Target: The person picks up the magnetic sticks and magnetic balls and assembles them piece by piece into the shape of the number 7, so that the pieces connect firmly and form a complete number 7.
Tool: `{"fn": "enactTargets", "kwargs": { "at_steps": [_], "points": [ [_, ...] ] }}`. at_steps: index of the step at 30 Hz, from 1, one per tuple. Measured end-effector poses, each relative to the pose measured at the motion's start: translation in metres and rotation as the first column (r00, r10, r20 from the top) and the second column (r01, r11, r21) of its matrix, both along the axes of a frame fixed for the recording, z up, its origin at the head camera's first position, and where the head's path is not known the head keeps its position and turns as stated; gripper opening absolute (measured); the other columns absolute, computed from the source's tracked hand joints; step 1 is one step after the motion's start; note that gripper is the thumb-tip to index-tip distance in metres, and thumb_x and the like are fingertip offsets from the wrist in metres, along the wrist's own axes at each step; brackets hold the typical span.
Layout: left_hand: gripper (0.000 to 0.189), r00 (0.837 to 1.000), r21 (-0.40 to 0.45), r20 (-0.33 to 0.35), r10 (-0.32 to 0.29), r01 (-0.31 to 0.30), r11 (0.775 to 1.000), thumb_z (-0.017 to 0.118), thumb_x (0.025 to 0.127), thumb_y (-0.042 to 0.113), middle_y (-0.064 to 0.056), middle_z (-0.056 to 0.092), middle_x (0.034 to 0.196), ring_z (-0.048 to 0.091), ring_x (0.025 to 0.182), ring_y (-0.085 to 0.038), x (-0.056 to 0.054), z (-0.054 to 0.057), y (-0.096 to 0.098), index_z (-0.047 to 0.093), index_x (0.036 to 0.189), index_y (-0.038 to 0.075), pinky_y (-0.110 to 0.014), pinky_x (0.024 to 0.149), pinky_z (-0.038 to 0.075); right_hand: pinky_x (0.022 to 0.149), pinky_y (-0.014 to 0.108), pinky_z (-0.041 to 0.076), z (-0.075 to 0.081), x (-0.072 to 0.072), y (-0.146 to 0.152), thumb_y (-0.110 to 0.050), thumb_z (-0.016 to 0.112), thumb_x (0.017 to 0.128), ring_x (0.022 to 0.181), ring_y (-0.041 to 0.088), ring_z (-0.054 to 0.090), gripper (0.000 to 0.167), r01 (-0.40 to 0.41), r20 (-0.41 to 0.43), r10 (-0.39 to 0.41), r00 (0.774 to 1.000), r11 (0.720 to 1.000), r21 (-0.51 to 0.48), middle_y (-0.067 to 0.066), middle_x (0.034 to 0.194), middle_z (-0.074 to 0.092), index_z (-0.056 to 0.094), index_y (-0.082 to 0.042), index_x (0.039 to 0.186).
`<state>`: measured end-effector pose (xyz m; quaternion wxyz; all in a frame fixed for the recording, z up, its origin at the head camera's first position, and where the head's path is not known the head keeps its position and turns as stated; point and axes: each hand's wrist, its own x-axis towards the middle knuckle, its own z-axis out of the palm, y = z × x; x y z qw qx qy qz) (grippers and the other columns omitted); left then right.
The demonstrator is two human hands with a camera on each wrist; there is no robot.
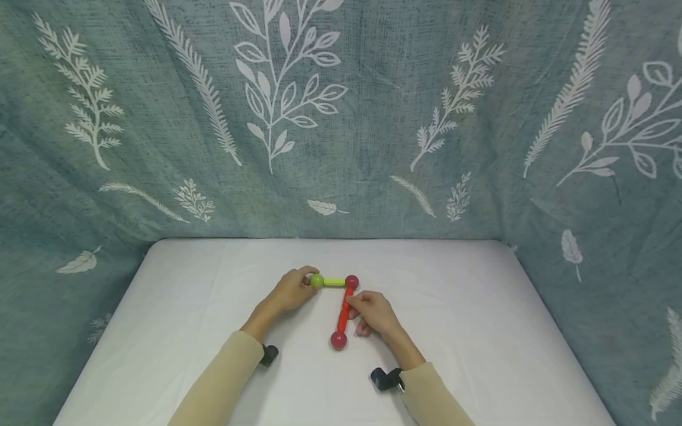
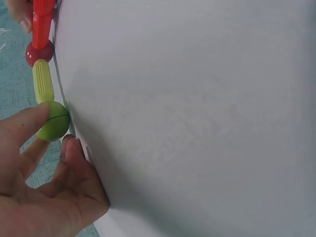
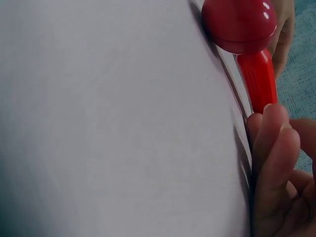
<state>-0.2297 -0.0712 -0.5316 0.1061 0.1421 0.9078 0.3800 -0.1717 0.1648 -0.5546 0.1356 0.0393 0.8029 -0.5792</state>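
Observation:
Ball-and-rod construction pieces form a bent shape over the white table. My left hand (image 1: 290, 290) pinches the green ball (image 1: 317, 280) between thumb and finger. From that ball a short yellow-green rod (image 1: 334, 282) leads to a dark red ball (image 1: 351, 281). A longer red rod (image 1: 342, 319) runs from there toward me, with a second dark red ball (image 1: 338, 340) at its near end. My right hand (image 1: 375, 310) pinches the red rod near its middle. In the right wrist view, fingers (image 3: 276, 148) partly hide the red rod (image 3: 259, 81).
The white table (image 1: 453, 284) spreads around both hands. Behind it and at the sides hangs a teal cloth (image 1: 373, 118) with white leaf prints. A small dark camera (image 1: 386, 378) sits at the right wrist and another (image 1: 270, 355) at the left.

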Motion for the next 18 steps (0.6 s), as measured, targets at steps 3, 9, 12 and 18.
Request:
{"fn": "enactTargets", "kwargs": {
  "at_steps": [3, 9, 12, 18],
  "points": [
    [0.039, 1.000, -0.011, 0.003, -0.008, 0.008, 1.000, 0.068, 0.096, 0.019, -0.005, 0.060, 0.098, 0.057, 0.090, -0.020, -0.0009, 0.0001, 0.0013, 0.061, 0.134, 0.012, -0.040, 0.080, 0.050, 0.040, 0.024, 0.047, 0.0000, 0.0004, 0.0007, -0.030, 0.064, 0.098, 0.043, 0.015, 0.059, 0.027, 0.010, 0.003, -0.010, 1.000, 1.000, -0.002, 0.009, 0.074, 0.068, 0.066, -0.003, 0.093],
    [0.040, 0.999, -0.046, 0.020, -0.025, 0.025, 0.999, 0.066, 0.098, 0.020, -0.005, 0.056, 0.096, 0.053, 0.087, -0.019, -0.0014, 0.0003, 0.0003, 0.058, 0.136, 0.012, -0.040, 0.078, 0.048, 0.040, 0.024, 0.047, -0.0020, 0.0011, -0.0009, -0.030, 0.064, 0.098, 0.042, 0.014, 0.059, 0.028, 0.022, 0.005, -0.022, 1.000, 1.000, -0.008, 0.009, 0.073, 0.068, 0.066, -0.003, 0.093],
    [0.041, 0.999, -0.043, 0.036, -0.030, 0.032, 0.999, 0.064, 0.099, 0.022, -0.005, 0.055, 0.097, 0.052, 0.089, -0.019, -0.0013, 0.0007, 0.0010, 0.057, 0.138, 0.012, -0.040, 0.079, 0.048, 0.040, 0.024, 0.048, -0.0018, 0.0014, -0.0006, -0.030, 0.063, 0.099, 0.043, 0.014, 0.059, 0.028, 0.026, 0.007, -0.026, 1.000, 1.000, -0.003, 0.009, 0.074, 0.068, 0.067, -0.003, 0.093],
    [0.043, 0.999, -0.043, 0.048, -0.018, 0.020, 0.999, 0.067, 0.096, 0.019, -0.006, 0.054, 0.096, 0.051, 0.087, -0.021, 0.0006, 0.0022, 0.0016, 0.057, 0.137, 0.011, -0.041, 0.077, 0.048, 0.041, 0.024, 0.048, -0.0016, 0.0015, 0.0015, -0.031, 0.064, 0.098, 0.043, 0.015, 0.059, 0.030, 0.029, 0.004, -0.029, 1.000, 0.999, -0.021, 0.009, 0.073, 0.068, 0.066, -0.002, 0.094]
  ]
}}
